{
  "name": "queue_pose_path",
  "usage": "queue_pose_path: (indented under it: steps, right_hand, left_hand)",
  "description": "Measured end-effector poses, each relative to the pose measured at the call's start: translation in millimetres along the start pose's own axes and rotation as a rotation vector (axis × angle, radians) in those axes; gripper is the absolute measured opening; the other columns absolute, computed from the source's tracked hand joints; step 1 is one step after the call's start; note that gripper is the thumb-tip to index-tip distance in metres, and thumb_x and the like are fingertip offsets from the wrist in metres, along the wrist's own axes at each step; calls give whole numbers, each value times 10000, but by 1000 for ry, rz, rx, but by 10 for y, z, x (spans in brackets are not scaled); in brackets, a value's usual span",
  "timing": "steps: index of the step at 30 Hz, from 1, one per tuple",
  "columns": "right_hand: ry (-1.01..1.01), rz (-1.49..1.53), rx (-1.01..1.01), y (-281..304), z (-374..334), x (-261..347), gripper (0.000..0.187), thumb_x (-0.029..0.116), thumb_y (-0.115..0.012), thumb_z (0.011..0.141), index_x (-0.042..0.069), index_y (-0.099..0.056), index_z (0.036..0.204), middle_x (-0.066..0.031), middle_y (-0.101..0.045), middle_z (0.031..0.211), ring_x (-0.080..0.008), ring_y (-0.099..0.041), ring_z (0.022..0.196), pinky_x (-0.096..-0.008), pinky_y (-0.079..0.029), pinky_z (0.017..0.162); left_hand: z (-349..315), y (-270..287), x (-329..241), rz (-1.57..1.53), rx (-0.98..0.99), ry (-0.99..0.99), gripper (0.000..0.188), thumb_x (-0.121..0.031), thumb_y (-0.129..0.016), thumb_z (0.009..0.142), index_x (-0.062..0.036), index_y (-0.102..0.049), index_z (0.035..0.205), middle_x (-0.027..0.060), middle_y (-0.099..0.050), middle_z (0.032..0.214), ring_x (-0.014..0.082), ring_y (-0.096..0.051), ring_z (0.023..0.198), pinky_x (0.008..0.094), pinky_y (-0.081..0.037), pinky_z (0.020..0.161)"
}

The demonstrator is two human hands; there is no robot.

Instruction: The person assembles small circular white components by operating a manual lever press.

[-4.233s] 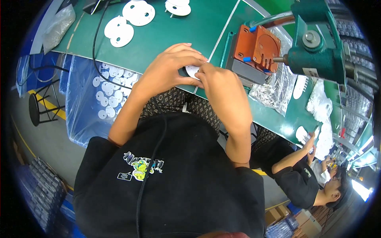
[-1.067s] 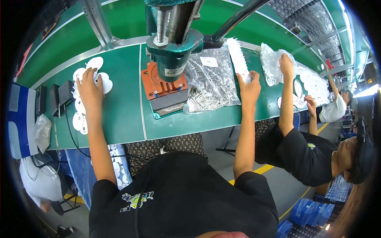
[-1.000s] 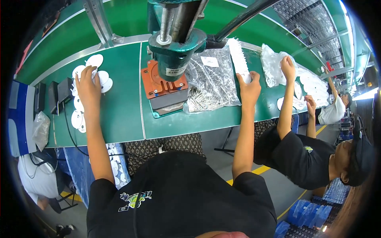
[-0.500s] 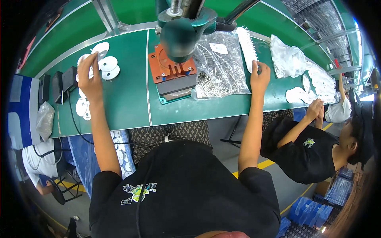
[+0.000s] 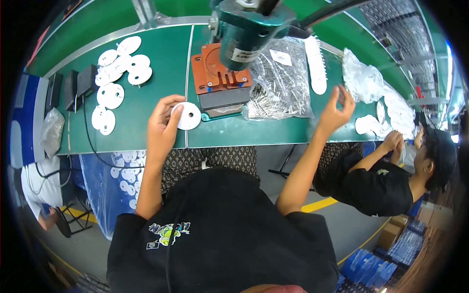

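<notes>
Both hands have come back from their far reaches since the earlier frames: the left hand (image 5: 163, 128), which lay out on the pile of white discs (image 5: 117, 78) at the left of the bench (image 5: 146, 136), is now drawn in near the front edge and holds one white disc (image 5: 189, 115) with a small hole in its middle. Fingers and thumb are closed on the disc's left rim, and the disc lies flat just in front of the orange plate (image 5: 215, 73) of the press (image 5: 244, 29), close beside its dark base block. The right hand (image 5: 337, 107), earlier stretched to the long white strip (image 5: 316, 66) beyond the bag of metal pins (image 5: 281, 83), is now lifted above the bench's right part with thumb and forefinger pinched together; whether something small sits between them cannot be told.

More white discs lie scattered in a loose cluster at the left of the green bench, well apart from the held one. Two black boxes (image 5: 78, 85) with a cable stand at the far left edge. The teal head of the press hangs over the orange plate. The clear bag of pins lies just right of the press, and a crumpled clear bag (image 5: 359, 73) lies further right. Another person (image 5: 386, 171) in a black shirt sits at the right end, hands at a heap of white parts (image 5: 391, 115).
</notes>
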State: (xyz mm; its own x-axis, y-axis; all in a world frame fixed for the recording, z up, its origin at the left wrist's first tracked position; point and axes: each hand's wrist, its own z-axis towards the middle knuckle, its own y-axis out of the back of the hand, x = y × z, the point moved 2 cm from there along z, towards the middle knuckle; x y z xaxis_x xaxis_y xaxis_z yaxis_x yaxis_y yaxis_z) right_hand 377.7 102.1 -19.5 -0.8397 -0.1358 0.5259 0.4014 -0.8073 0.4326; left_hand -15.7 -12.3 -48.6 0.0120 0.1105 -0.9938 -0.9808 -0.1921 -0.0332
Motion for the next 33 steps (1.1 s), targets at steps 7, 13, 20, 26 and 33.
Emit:
queue_pose_path:
  steps: [7,13,20,26,33]
  right_hand:
    - [159,93,803,153,-636,1250,123,105,-774,794,27,-700,853,-101,-633,943,-294,-590,942,-391,-474,824]
    - [125,-20,808,116,-785,1173,115,98,-751,809,36,-702,893,-111,-603,946,-319,-571,933,-420,-467,814]
    - [22,139,702,125,-865,1219,97,72,-718,863,19,-703,943,-111,-665,992,-294,-617,961,-371,-476,860]
    - [-92,538,842,236,-1305,1768,98,-2,-715,866,-7,-706,963,-113,-705,895,-191,-666,781,-308,-523,737]
    - [96,578,797,71,-1602,1869,91,-22,-716,850,-27,-698,939,-122,-698,877,-267,-666,805,-339,-519,737]
  left_hand:
    - [34,36,-175,477,69,-146,373,-122,-740,851,-32,-639,1198,126,-619,1205,243,-631,1083,331,-488,912]
    - [-5,-8,-236,631,198,-255,560,-189,-844,719,-42,-629,1215,138,-589,1291,329,-567,1183,405,-438,1017]
    - [-23,75,-184,610,212,-235,534,-205,-848,706,-60,-664,1186,88,-621,1277,317,-536,1192,411,-441,1010]
    - [-57,49,-153,572,259,-324,538,-180,-861,674,-79,-689,1174,78,-630,1253,308,-540,1138,399,-456,979]
    - [-75,28,-144,537,276,-368,468,-162,-818,721,-71,-685,1161,45,-638,1198,283,-538,1104,370,-497,923]
